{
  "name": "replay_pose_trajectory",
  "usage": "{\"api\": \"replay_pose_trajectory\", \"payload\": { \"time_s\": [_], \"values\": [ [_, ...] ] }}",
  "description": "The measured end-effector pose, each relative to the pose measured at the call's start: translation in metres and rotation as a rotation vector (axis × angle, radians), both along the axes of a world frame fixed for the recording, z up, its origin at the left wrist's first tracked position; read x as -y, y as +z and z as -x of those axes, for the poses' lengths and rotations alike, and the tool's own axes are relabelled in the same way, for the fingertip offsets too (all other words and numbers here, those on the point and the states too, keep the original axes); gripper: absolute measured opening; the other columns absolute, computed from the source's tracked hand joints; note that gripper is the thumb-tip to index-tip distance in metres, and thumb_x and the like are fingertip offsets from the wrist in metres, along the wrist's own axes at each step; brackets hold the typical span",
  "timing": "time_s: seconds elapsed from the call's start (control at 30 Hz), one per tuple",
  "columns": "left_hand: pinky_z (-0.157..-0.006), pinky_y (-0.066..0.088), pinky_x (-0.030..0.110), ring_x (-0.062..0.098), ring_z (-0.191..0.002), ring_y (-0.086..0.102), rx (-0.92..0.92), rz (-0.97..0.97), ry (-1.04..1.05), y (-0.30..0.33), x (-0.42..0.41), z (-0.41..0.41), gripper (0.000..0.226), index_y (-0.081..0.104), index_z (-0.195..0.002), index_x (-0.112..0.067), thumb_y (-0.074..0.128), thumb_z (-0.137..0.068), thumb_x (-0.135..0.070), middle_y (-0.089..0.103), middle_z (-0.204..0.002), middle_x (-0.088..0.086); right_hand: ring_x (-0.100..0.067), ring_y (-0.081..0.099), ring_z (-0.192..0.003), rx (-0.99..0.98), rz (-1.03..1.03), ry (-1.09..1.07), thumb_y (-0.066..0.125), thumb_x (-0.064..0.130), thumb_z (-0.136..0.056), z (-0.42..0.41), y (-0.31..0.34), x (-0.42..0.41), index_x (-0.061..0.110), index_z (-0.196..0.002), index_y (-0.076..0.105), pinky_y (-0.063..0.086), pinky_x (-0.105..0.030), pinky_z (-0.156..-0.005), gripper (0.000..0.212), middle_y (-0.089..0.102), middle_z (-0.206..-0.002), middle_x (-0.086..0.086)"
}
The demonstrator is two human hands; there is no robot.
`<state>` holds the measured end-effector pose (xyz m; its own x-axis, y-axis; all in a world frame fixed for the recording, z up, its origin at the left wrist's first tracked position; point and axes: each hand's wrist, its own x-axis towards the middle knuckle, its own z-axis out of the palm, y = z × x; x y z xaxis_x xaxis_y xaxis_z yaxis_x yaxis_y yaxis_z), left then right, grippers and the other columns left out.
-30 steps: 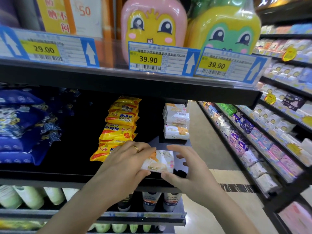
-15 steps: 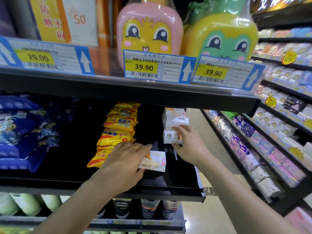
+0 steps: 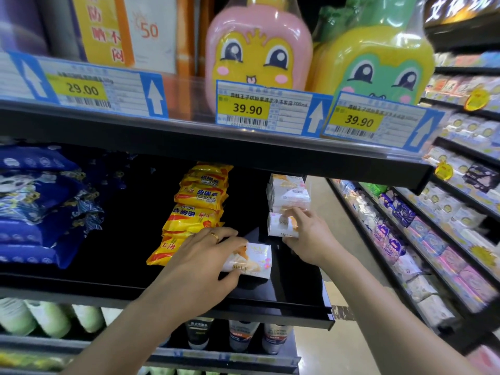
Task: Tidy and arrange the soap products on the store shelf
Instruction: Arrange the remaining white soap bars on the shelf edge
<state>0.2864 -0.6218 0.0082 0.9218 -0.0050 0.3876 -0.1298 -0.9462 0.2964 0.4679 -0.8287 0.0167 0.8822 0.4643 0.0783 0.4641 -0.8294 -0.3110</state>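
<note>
On the black shelf (image 3: 297, 293), my left hand (image 3: 205, 263) grips a white soap bar (image 3: 254, 262) lying flat near the shelf front. Further back and to the right, my right hand (image 3: 311, 234) pinches the bottom white soap bar (image 3: 280, 226) of a small stack of white soap bars (image 3: 289, 194). A stack of yellow sulfur soap packs (image 3: 197, 209) stands just left of both hands, touching my left hand's fingers.
Blue packets (image 3: 40, 207) fill the shelf's left end. Price tags (image 3: 265, 109) hang on the shelf edge above, under pink and green cartoon bottles (image 3: 257, 50). Tubes (image 3: 243, 334) stand on the shelf below. More packed shelves (image 3: 433, 239) run along the aisle at right.
My right hand let go of the front white soap bar and reached back to the stack, where it now holds the bottom bar. My left hand stayed on the front bar.
</note>
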Motion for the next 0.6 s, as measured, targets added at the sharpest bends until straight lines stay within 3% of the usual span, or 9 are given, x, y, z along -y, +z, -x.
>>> {"api": "replay_pose_trajectory", "payload": {
  "time_s": [0.13,0.23,0.37,0.43,0.5,0.6],
  "values": [
    [-0.112,0.038,0.025,0.002,-0.135,0.04,0.017,0.046,-0.014,0.003,0.003,0.006,0.045,0.057,-0.141,-0.041,0.065,-0.097,-0.039,0.047,-0.144,-0.023,-0.02,0.052,-0.1,-0.056,-0.119,-0.057,0.081,0.029,-0.085,0.0,0.001,0.004,0.04,-0.122,0.054,0.045,-0.026,-0.072,0.047,0.045,-0.13,0.002],
    [-0.11,0.039,0.022,-0.001,-0.131,0.041,0.021,0.076,-0.017,0.007,0.004,0.009,0.043,0.057,-0.139,-0.042,0.065,-0.098,-0.038,0.047,-0.14,-0.027,-0.02,0.05,-0.106,-0.08,-0.212,-0.085,0.085,0.028,-0.081,0.006,-0.001,0.007,0.039,-0.13,0.055,0.048,-0.027,-0.077,0.059,0.04,-0.127,0.006],
    [-0.103,0.032,0.01,-0.004,-0.131,0.038,0.011,0.12,-0.007,0.011,0.003,0.012,0.052,0.048,-0.147,-0.045,0.065,-0.098,-0.04,0.045,-0.142,-0.029,-0.007,0.049,-0.102,-0.01,-0.354,-0.08,0.085,0.023,-0.083,0.026,0.0,0.012,0.038,-0.138,0.054,0.043,-0.002,-0.062,0.065,0.038,-0.13,0.009],
    [-0.098,0.027,0.005,-0.006,-0.134,0.033,-0.001,0.167,0.005,0.011,0.002,0.012,0.06,0.04,-0.152,-0.046,0.065,-0.097,-0.046,0.041,-0.147,-0.029,-0.007,0.047,-0.116,0.028,-0.436,-0.04,0.085,0.019,-0.082,0.041,0.005,0.013,0.039,-0.139,0.056,0.037,0.004,-0.074,0.067,0.039,-0.132,0.01],
    [-0.103,0.03,0.01,-0.007,-0.138,0.033,-0.002,0.233,0.002,0.012,0.001,0.01,0.071,0.032,-0.155,-0.048,0.068,-0.093,-0.053,0.038,-0.151,-0.029,-0.01,0.047,-0.123,0.08,-0.485,0.033,0.086,0.016,-0.081,0.058,0.012,0.012,0.036,-0.138,0.058,0.034,0.0,-0.089,0.067,0.041,-0.134,0.007],
    [-0.106,0.038,0.017,-0.011,-0.136,0.038,0.002,0.375,-0.033,0.013,0.003,0.006,0.093,0.022,-0.158,-0.05,0.077,-0.084,-0.056,0.039,-0.148,-0.034,0.001,0.047,-0.119,0.149,-0.542,0.149,0.089,0.011,-0.077,0.085,0.023,0.006,0.029,-0.137,0.062,0.033,0.002,-0.093,0.067,0.042,-0.132,0.006]
  ]
}}
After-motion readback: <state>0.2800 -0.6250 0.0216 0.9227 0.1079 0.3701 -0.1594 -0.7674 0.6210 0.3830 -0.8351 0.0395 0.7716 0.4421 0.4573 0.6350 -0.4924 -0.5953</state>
